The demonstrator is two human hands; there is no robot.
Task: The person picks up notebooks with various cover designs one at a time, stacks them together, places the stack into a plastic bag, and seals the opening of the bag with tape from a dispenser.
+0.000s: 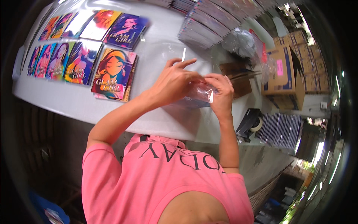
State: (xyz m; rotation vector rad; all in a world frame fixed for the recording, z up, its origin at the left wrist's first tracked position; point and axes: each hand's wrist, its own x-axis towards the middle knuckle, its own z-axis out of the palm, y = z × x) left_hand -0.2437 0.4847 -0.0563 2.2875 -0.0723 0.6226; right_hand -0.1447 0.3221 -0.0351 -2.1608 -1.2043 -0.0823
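Clear plastic film [201,92], apparently a bag, stretches between my two hands over the white table [149,112]. My left hand [174,80] pinches its upper edge, with a couple of fingers raised and apart. On the other side, my right hand [222,91] grips the film between thumb and fingers. Whether anything lies inside the plastic is hard to make out. Left of my hands sits a spiral notebook [113,74] with an illustrated cover of a figure in an orange headwrap, the closest of several notebooks. A dark purple notebook [126,31] lies just beyond it.
Two rows of colourful notebooks [57,59] cover the left side. Bound stacks [203,24] stand at the back, beside crumpled plastic [238,43]. To the right are a tape dispenser [249,125], a notebook stack [279,128] and cardboard boxes [281,74].
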